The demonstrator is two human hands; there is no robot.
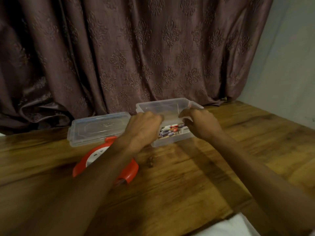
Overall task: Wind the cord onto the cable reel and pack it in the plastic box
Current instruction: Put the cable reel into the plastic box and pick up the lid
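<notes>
A clear plastic box (170,106) is seen on a wooden table (221,150), close to a brown patterned curtain (136,48) that hangs behind it. The box is gripped at its near rim by both hands. The left hand (144,126) is curled over the near left edge, with its fingers folded down onto the rim. The right hand (201,123) is curled over the near right edge in the same way, the fingertips being hidden inside the box. A printed label (172,131) is visible through the front wall between the two hands. Whether the box is lifted or resting on the table cannot be told because of blur.

The clear lid (95,128) is laid flat on the table just to the left of the box. An orange and white cable reel (95,155) is found on the table in front of the lid, partly covered by the left forearm; it is outside the box. The cord itself cannot be made out. A pale wall (289,57) is seen to the right of the curtain.
</notes>
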